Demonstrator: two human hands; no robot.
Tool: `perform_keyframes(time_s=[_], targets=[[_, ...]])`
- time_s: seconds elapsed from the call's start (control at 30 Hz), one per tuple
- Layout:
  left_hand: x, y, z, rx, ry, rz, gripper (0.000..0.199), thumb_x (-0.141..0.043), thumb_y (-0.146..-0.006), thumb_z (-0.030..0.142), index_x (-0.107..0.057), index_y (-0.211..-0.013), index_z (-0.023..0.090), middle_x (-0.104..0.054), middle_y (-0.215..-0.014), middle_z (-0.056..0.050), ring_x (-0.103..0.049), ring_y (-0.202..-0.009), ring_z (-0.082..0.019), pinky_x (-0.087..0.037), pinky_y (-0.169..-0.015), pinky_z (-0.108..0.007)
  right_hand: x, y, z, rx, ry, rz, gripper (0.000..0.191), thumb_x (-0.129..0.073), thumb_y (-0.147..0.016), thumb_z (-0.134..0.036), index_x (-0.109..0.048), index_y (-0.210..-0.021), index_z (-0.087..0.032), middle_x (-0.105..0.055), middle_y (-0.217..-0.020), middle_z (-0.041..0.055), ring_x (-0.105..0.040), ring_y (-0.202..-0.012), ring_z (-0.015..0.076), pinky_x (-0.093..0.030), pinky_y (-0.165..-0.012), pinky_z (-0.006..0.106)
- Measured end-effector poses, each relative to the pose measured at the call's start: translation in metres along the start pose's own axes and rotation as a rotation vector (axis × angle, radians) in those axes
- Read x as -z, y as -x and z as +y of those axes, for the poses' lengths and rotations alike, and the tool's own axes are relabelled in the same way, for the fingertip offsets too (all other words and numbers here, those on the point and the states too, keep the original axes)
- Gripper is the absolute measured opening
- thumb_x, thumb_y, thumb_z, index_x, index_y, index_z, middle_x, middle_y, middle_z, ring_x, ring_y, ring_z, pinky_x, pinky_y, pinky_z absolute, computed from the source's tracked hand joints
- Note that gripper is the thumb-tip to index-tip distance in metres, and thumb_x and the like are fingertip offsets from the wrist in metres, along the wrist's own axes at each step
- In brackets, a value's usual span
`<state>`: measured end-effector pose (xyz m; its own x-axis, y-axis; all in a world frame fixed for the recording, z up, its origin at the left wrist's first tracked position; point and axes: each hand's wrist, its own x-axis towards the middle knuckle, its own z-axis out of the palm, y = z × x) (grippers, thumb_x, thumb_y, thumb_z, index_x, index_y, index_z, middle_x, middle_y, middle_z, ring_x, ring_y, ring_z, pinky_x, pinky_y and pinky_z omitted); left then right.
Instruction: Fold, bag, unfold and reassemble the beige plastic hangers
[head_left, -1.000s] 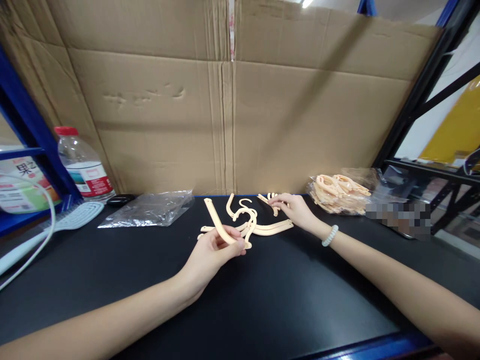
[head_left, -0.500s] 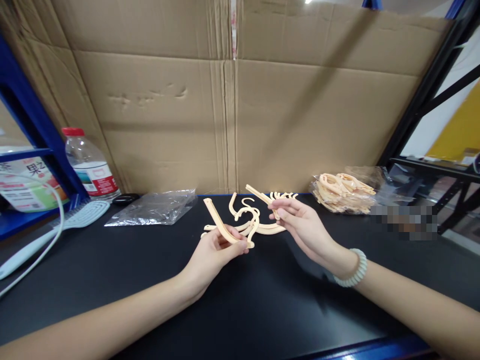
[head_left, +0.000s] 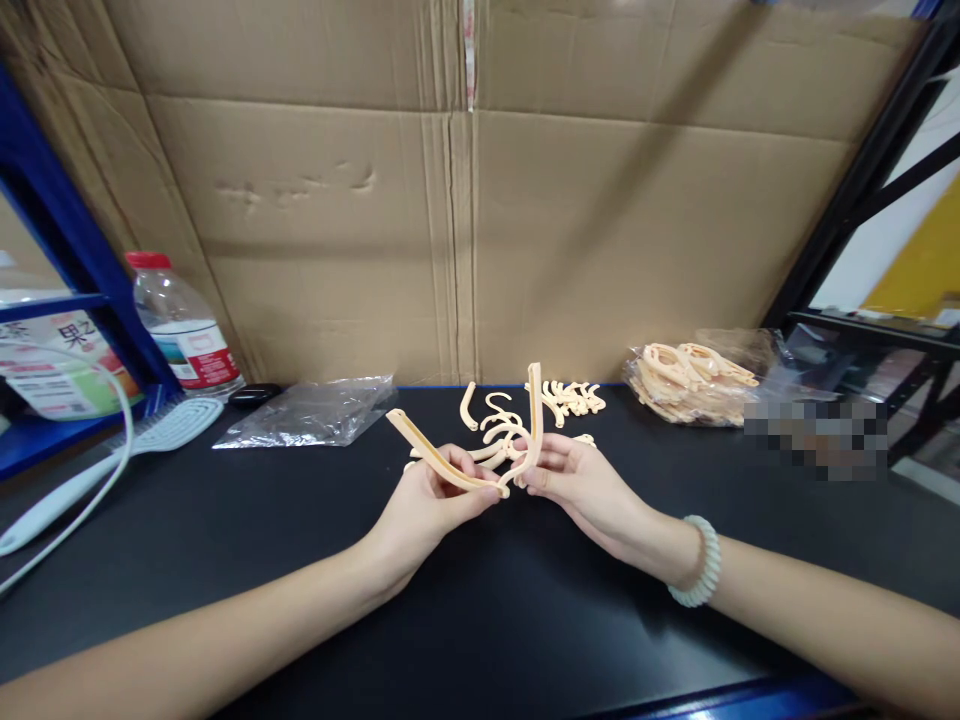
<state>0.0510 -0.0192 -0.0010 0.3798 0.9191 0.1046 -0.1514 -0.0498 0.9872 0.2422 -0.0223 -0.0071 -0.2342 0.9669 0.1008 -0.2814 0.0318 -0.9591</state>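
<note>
My left hand [head_left: 442,490] pinches a beige plastic hanger arm [head_left: 424,452] near its lower end; the arm slants up to the left. In my right hand [head_left: 574,480] is a second hanger arm [head_left: 535,415], standing almost upright with its grooved side showing. The lower ends of the two arms meet between my fingertips in a V; whether they are joined I cannot tell. Behind my hands lie several loose hanger arms and hooks [head_left: 499,400], partly covered by the fingers. Further right is a small pile of short curved beige pieces [head_left: 577,398].
A clear bag of beige hanger parts [head_left: 686,385] lies at the back right. On the left are a flat clear plastic bag [head_left: 307,412], a black object [head_left: 253,396], a hairbrush [head_left: 176,425], a cable [head_left: 124,440] and a red-capped bottle [head_left: 184,325]. Cardboard [head_left: 337,240] walls the back.
My right hand has moved left and down, bringing its hanger arm upright and its lower end against the left one. The left arm has tilted a little further left.
</note>
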Motion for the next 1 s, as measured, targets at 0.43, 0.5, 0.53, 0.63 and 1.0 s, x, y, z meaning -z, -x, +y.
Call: perform_keyframes(time_s=[0.43,0.5,0.53,0.63,1.0], targets=[[0.0007,-0.0013,0.0002,0.039,0.105,-0.043,0.038,-0.077,-0.069,0.015,-0.041,-0.080,0.021,-0.072,-0.080,0.001,-0.067,-0.084,-0.016,-0.046,-0.087,-0.031,-0.0032,0.0017,0.0011,0.143,0.124,-0.073,0.023,-0.075,-0.071,-0.025,-0.068,-0.092,-0.019,-0.071,-0.093,0.0033,-0.068,-0.086,0.0170,-0.056,-0.083,0.034],[0.0003,-0.0009,0.0001,0.030,0.096,-0.058,0.037,-0.076,-0.070,0.015,-0.041,-0.079,0.022,-0.070,-0.078,0.002,-0.066,-0.082,-0.015,-0.046,-0.086,-0.031,-0.0041,0.0023,0.0002,0.184,0.150,-0.075,0.021,-0.074,-0.072,-0.024,-0.068,-0.092,-0.020,-0.071,-0.093,0.0028,-0.068,-0.088,0.0173,-0.055,-0.085,0.034],[0.0001,-0.0007,0.0001,0.028,0.088,-0.060,0.036,-0.076,-0.070,0.016,-0.041,-0.079,0.022,-0.070,-0.078,0.003,-0.066,-0.082,-0.015,-0.046,-0.085,-0.030,-0.0045,0.0026,-0.0004,0.202,0.164,-0.075,0.021,-0.074,-0.072,-0.024,-0.068,-0.092,-0.020,-0.071,-0.093,0.0028,-0.068,-0.089,0.0177,-0.055,-0.085,0.035],[-0.0004,-0.0002,0.0001,0.028,0.051,-0.036,0.037,-0.077,-0.067,0.017,-0.042,-0.077,0.022,-0.068,-0.075,0.004,-0.066,-0.080,-0.015,-0.046,-0.083,-0.030,-0.0054,0.0034,-0.0023,0.236,0.203,-0.079,0.020,-0.072,-0.074,-0.025,-0.069,-0.094,-0.021,-0.072,-0.094,0.0030,-0.068,-0.090,0.0184,-0.055,-0.086,0.036],[-0.0026,0.0009,0.0018,0.007,0.033,-0.006,0.039,-0.079,-0.064,0.017,-0.041,-0.073,0.021,-0.063,-0.071,0.006,-0.065,-0.077,-0.014,-0.047,-0.081,-0.030,-0.0058,0.0039,-0.0046,0.244,0.240,-0.112,0.014,-0.070,-0.075,-0.023,-0.069,-0.089,-0.021,-0.072,-0.091,0.0022,-0.068,-0.087,0.0175,-0.055,-0.085,0.035]])
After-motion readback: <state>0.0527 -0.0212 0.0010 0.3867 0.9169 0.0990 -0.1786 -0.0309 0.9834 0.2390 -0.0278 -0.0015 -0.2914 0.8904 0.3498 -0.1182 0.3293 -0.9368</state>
